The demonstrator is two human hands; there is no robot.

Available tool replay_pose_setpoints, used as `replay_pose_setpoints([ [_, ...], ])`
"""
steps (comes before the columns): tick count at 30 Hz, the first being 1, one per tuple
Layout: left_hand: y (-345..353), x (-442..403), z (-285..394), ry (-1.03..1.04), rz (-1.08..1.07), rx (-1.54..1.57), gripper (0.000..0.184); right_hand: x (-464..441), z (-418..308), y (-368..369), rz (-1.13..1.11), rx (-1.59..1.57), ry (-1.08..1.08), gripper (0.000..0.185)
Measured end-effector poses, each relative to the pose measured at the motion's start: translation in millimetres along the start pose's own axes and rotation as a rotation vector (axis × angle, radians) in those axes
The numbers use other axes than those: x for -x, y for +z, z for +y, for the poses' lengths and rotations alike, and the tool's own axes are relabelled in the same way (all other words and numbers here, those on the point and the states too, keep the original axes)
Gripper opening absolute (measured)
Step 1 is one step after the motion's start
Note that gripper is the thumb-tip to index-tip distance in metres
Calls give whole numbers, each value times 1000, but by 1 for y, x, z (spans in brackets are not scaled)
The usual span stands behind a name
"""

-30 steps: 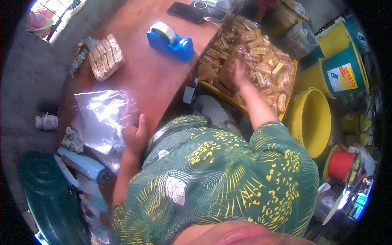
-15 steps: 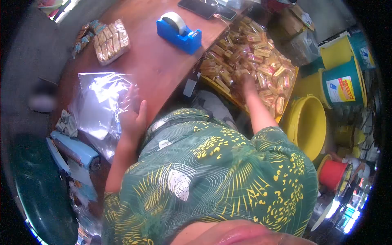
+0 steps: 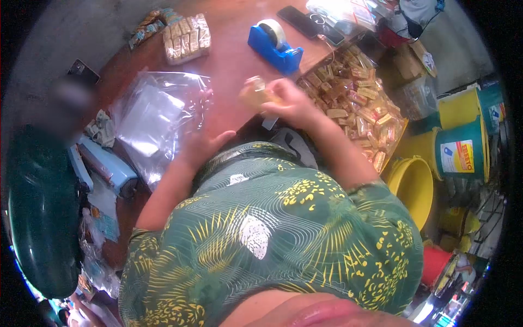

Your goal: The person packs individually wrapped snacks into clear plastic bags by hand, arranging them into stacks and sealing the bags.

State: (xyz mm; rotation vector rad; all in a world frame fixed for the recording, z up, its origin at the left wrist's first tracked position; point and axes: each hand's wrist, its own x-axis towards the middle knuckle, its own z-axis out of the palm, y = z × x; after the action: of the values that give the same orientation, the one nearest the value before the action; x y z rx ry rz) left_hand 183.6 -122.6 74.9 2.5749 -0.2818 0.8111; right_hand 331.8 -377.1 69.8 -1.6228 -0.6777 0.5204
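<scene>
My right hand (image 3: 294, 106) is closed round a small wrapped packet (image 3: 257, 97) with a golden, shiny wrapper, held above the table near its front edge. My left hand (image 3: 202, 144) lies at the right edge of a stack of clear plastic bags (image 3: 155, 109). Its thumb stands apart and its fingers stretch out, partly covered by the shiny film; whether they are inside a bag I cannot tell. To the right, a yellow tray (image 3: 400, 139) is heaped with similar wrapped packets (image 3: 362, 95).
A blue tape dispenser (image 3: 275, 49), phones (image 3: 298, 22) and a packed block of packets (image 3: 187, 38) occupy the table's far side. A light-blue device (image 3: 106, 163) lies at left. Yellow buckets (image 3: 417, 188) stand at right, and a dark green rounded object (image 3: 41, 218) at far left.
My right hand has come out of the heap of packets and moved left over the table, carrying one packet. My left hand stays by the plastic bags. The whole view has shifted slightly.
</scene>
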Motion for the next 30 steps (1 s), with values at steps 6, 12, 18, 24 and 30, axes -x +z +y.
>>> replay_pose_setpoints([
  [6,13,18,-14,-331,-268,342,85,-16,-29,70,-136,433,-227,38],
  [12,32,18,-47,-61,-73,-219,81,22,31,-13,624,451,-296,22],
  [18,16,3,-11,-232,-177,-109,79,72,240,-145,544,1028,620,27],
  [24,15,7,-14,-228,-196,-133,81,71,212,-127,378,958,858,33],
  [30,13,2,-13,-231,-177,-109,75,73,206,-125,693,592,762,37],
])
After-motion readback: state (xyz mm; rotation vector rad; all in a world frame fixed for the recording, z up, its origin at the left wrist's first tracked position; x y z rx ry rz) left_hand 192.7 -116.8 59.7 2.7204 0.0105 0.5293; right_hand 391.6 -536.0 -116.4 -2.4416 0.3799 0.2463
